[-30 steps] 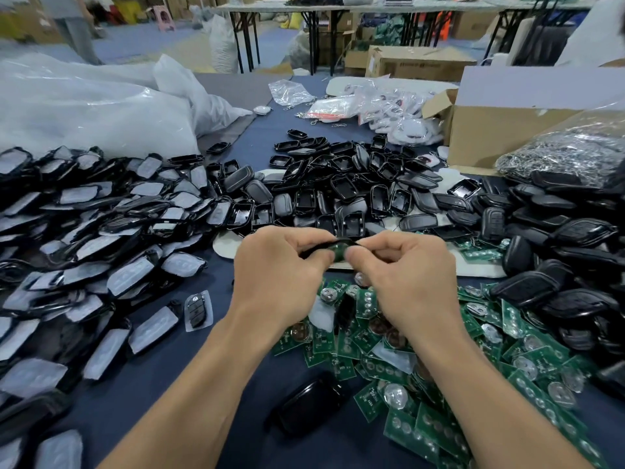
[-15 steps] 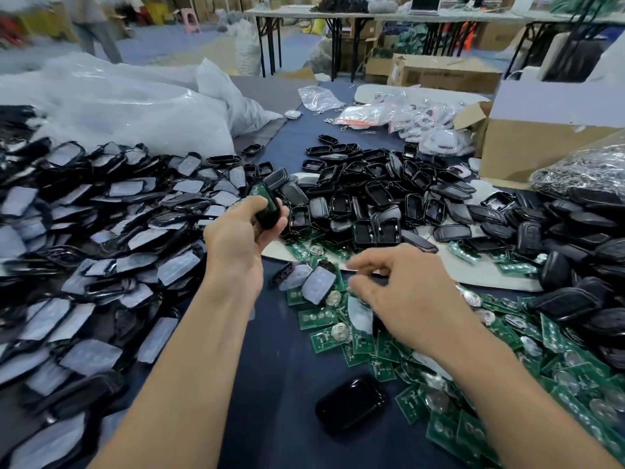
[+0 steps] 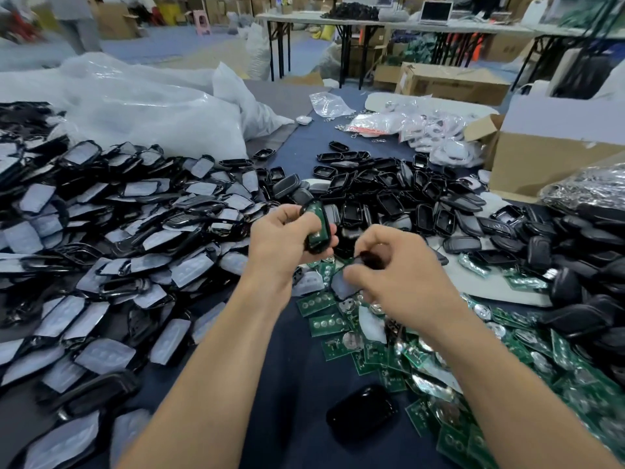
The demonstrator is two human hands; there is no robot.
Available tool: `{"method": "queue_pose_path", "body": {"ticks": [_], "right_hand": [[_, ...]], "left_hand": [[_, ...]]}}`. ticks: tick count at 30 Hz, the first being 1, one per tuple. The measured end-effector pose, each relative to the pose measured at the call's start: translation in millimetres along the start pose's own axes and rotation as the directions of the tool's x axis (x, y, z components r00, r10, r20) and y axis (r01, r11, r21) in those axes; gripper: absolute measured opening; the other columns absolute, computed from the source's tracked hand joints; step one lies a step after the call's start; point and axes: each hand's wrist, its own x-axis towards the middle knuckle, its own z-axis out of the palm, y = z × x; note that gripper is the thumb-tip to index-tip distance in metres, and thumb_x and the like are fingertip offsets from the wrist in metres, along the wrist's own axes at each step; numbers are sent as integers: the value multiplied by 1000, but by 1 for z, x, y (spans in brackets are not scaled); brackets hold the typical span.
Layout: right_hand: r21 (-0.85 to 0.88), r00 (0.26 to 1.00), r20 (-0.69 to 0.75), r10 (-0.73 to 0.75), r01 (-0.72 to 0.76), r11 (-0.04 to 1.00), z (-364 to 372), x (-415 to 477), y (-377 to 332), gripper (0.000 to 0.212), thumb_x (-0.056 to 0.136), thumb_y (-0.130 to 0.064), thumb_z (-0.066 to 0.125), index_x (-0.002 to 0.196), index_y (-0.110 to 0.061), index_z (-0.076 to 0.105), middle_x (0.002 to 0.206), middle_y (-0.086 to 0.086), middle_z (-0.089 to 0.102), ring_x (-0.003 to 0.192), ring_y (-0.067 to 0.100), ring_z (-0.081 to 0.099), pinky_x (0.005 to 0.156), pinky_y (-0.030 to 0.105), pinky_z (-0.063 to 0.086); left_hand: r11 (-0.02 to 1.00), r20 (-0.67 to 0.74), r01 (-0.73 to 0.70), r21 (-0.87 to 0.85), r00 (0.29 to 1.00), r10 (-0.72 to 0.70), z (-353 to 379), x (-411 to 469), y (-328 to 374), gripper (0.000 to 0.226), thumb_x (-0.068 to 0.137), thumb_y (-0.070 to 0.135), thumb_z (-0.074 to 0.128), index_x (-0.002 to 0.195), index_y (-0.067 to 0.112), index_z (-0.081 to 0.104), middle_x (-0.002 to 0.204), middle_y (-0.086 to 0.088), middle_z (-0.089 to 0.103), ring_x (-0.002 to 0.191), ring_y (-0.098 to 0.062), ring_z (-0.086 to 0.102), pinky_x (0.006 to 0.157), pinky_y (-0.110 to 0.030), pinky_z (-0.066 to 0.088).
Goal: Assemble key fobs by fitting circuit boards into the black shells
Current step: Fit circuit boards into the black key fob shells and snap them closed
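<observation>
Black plastic covers backed with grey film [image 3: 101, 238] are heaped across the left half of the frame on the dark-blue desk [image 3: 291, 384]. Just left of centre the left hand [image 3: 284, 242] is raised above the desk, its fingers curled round a black shell [image 3: 313, 247] in whose open face a green circuit board [image 3: 317, 211] is seen. The shell's long axis stands almost upright in the frame, with the upper end leaned a little to the left. The open face is turned towards the viewer and the right hand [image 3: 402, 279]. That hand is held slightly lower, just right of centre and near the left one. A small dark piece [image 3: 368, 258] is pinched between its thumb and forefinger; it is blurred and is perhaps a cover.

The step in hand is judged to be the seating of the board before the shell is closed. It would be done well if the board were checked to lie flat inside the rim on every side. The shell should be steadied by the left fingers, and pressure spread evenly along the long axis rather than put on one corner, so that the board is not tilted.

Further right, empty shells [image 3: 389, 198] are piled above centre, loose boards [image 3: 473, 367] are spread over the lower right, and a cardboard box [image 3: 541, 157] is set at the right edge.
</observation>
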Motion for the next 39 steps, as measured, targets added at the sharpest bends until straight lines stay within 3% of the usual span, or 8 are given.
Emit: {"method": "queue_pose_path", "body": {"ticks": [3, 7, 10, 15, 20, 27, 33, 39], "right_hand": [[368, 991, -41, 129, -105, 924, -20, -8, 13, 20, 86, 4, 73, 82, -11, 60, 59, 6, 62, 48, 17, 56, 44, 23, 42], [572, 985, 1, 175, -144, 807, -29, -16, 28, 23, 89, 8, 69, 85, -12, 58, 62, 6, 62, 46, 16, 51, 42, 20, 39], [584, 986, -6, 165, -131, 801, -28, -19, 36, 23, 85, 9, 73, 85, -11, 60, 62, 8, 63, 44, 16, 51, 41, 20, 39], [493, 980, -141, 140, -53, 868, -28, -17, 44, 33, 78, 6, 77, 72, -26, 71, 59, 4, 67, 42, 16, 51, 41, 21, 39], [649, 994, -34, 108, -60, 759, -30, -17, 42, 29, 81, -2, 78, 79, -30, 80, 67, -1, 69, 53, 11, 56, 50, 19, 45], [830, 963, 264, 54, -255, 495, -39, -19, 46, 35, 81, -3, 71, 115, -9, 77, 105, 10, 72, 80, 14, 60, 64, 21, 50], [864, 950, 307, 58, -304, 400, -41, -17, 48, 33, 79, -5, 70, 111, -10, 79, 105, 8, 74, 83, 14, 66, 68, 23, 53], [881, 952, 281, 120, -306, 361, -45, -17, 50, 35, 80, -9, 72, 114, -9, 73, 125, 12, 74, 109, 22, 71, 96, 40, 59]], "left_hand": [[995, 115, -1, 99, 993, -10, 12, -8, -7, 16, 88, -6, 60, 84, 9, 61, 72, -14, 76, 58, -24, 72, 51, -29, 58], [950, 299, -66, 306, 954, -30, 21, -19, -19, 25, 76, 10, 67, 95, 18, 82, 76, -9, 73, 65, -20, 61, 63, -36, 54], [938, 397, -81, 336, 916, -63, 26, -25, -23, 27, 77, 11, 66, 96, 18, 82, 81, -12, 72, 71, -20, 56, 68, -36, 45], [911, 451, -139, 387, 891, -55, 26, -29, -22, 29, 80, 4, 72, 101, 21, 83, 95, -20, 78, 76, -20, 66, 72, -37, 52], [938, 372, -110, 327, 928, -21, 28, -27, -24, 21, 75, 2, 73, 93, 8, 81, 76, -8, 70, 66, -20, 58, 62, -33, 48], [979, 370, 9, 202, 925, -84, 28, -29, -20, 25, 85, -4, 73, 97, 15, 83, 92, -12, 77, 74, -22, 71, 59, -26, 57], [985, 423, 26, 171, 901, -97, 28, -31, -20, 21, 83, 7, 78, 101, 16, 83, 94, -9, 80, 79, -19, 76, 66, -26, 60], [992, 289, 57, 116, 953, -89, 28, -27, -17, 21, 88, 0, 72, 84, 17, 84, 90, -16, 79, 79, -24, 78, 62, -25, 61]]}}
